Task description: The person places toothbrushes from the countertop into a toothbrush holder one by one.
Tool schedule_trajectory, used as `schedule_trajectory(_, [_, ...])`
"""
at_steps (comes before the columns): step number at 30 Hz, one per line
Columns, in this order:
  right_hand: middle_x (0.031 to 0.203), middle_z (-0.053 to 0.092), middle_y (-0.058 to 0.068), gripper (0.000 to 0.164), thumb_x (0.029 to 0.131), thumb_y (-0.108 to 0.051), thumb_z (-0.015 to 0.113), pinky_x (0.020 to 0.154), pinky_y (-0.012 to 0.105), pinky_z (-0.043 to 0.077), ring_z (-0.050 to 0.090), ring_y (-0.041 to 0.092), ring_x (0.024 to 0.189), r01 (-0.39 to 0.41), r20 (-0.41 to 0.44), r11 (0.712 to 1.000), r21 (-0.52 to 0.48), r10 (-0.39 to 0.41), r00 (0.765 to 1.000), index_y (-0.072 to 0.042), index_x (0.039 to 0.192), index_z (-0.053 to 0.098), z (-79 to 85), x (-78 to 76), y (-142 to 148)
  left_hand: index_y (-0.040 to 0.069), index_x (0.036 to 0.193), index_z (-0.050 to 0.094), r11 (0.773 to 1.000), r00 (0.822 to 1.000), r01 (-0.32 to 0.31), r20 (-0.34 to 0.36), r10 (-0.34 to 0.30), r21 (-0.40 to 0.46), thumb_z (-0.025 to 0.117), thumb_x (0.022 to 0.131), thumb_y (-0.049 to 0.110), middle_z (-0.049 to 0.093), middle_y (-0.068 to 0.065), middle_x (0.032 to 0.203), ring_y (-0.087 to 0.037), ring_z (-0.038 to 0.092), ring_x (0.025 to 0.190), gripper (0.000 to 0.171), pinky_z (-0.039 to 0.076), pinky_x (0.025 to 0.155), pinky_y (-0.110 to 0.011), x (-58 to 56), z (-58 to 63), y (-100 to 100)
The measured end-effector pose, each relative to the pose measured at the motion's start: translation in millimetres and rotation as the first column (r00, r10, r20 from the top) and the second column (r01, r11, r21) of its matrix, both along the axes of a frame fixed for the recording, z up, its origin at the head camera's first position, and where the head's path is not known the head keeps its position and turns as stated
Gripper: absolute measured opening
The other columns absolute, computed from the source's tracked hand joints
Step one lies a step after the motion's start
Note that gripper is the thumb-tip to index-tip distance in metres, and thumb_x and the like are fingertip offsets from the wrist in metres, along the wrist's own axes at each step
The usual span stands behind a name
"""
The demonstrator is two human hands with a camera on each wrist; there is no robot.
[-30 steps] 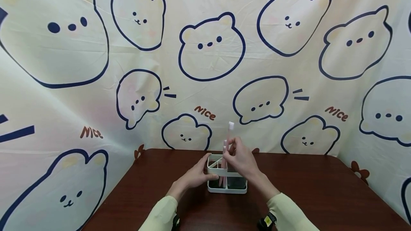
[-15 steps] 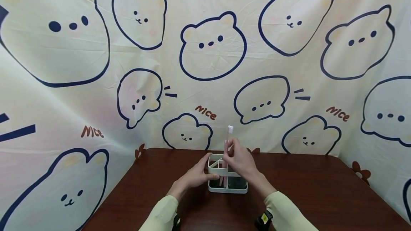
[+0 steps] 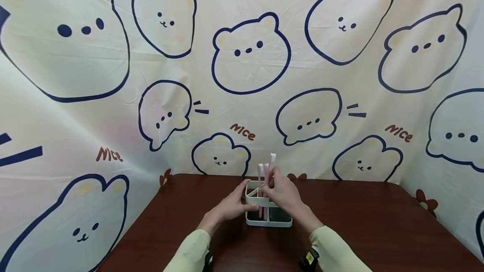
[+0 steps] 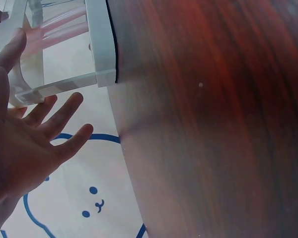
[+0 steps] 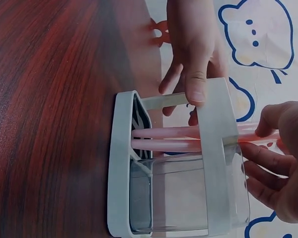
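Note:
A white two-tier toothbrush holder (image 3: 269, 223) stands upright on the table in the head view. My left hand (image 3: 230, 205) grips its upper frame at the left, thumb on the near side; in the left wrist view the other fingers (image 4: 64, 116) spread beyond the frame. My right hand (image 3: 285, 190) pinches a pink toothbrush (image 3: 273, 160) with a white head above the holder. Beside it, other pink toothbrushes (image 3: 260, 175) stand in the left compartment. Two pink handles (image 5: 164, 145) reach the base in the right wrist view. The right palm hides part of the upper frame.
A clear cup (image 5: 181, 193) sits in the holder's other compartment. The dark red-brown wooden table (image 3: 170, 221) spreads around the holder. Behind and beside it hangs a pale cloth (image 3: 249, 112) printed with cartoon bears.
My right hand has moved slightly lower, and the held toothbrush's head has come down. The toothbrush heads now stand farther apart. My left hand keeps its place on the holder.

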State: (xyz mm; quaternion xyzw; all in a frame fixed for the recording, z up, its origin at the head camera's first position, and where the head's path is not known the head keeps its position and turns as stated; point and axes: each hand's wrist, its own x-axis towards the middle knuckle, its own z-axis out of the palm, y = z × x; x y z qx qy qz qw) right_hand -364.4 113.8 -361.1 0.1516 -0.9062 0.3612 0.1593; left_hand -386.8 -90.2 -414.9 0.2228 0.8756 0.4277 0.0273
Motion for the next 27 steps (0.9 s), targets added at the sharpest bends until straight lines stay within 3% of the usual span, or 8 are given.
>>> schedule_trajectory(9, [0.075, 0.06, 0.0, 0.016, 0.092, -0.022, 0.066, 0.054, 0.024, 0.047, 0.053, 0.012, 0.061, 0.018, 0.002, 0.998, 0.067, -0.018, 1.0, -0.01, 0.1, 0.06, -4.4, -1.6, -1.3, 0.021, 0.156, 0.022, 1.0, 1.0, 0.009, -0.003, -0.009, 0.002, 0.074, 0.088, 0.041, 0.041, -0.015, 0.15, -0.029, 0.051, 0.125, 0.088, 0.039, 0.11, -0.06, 1.8, 1.6, -0.5])
schedule_trajectory(19, [0.065, 0.057, -0.002, 0.016, 0.092, -0.018, 0.066, 0.05, 0.025, 0.045, 0.051, 0.012, 0.056, 0.058, -0.021, 0.993, 0.101, -0.057, 0.998, -0.007, 0.103, 0.067, -8.4, -1.9, 8.3, 0.024, 0.153, 0.026, 0.999, 0.999, 0.027, -0.02, -0.027, 0.016, 0.074, 0.087, 0.043, 0.042, -0.013, 0.149, -0.027, 0.049, 0.126, 0.083, 0.037, 0.11, -0.062, 1.8, 2.2, 0.2])
schedule_trajectory(27, [0.081, 0.067, -0.001, 0.016, 0.091, -0.021, 0.068, 0.062, 0.027, 0.051, 0.056, 0.011, 0.068, 0.076, -0.076, 0.992, 0.1, -0.069, 0.995, -0.01, 0.102, 0.071, -7.7, 1.3, 22.3, 0.024, 0.155, 0.024, 1.0, 1.0, 0.001, -0.007, -0.001, 0.002, 0.074, 0.086, 0.046, 0.037, -0.01, 0.155, -0.03, 0.044, 0.134, 0.089, 0.033, 0.111, -0.065, 4.3, 2.4, 0.2])
